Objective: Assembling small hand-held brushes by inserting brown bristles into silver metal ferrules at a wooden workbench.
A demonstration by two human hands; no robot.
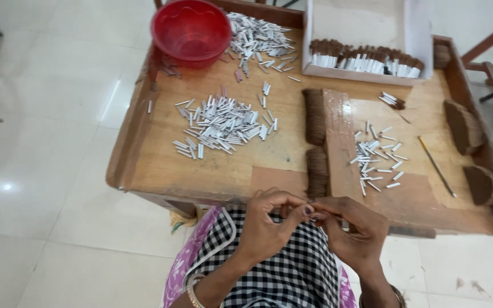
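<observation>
My left hand and right hand pinch one thin brown stick together over my lap, close to the wooden counter edge for reach. The white cardboard box holds finished brown-tipped rolls; the red plastic bowl looks empty.

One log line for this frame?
left hand: pinching thin stick | right hand: pinching same stick | wooden tray table: white tubes piled

Red bowl, white box
</observation>
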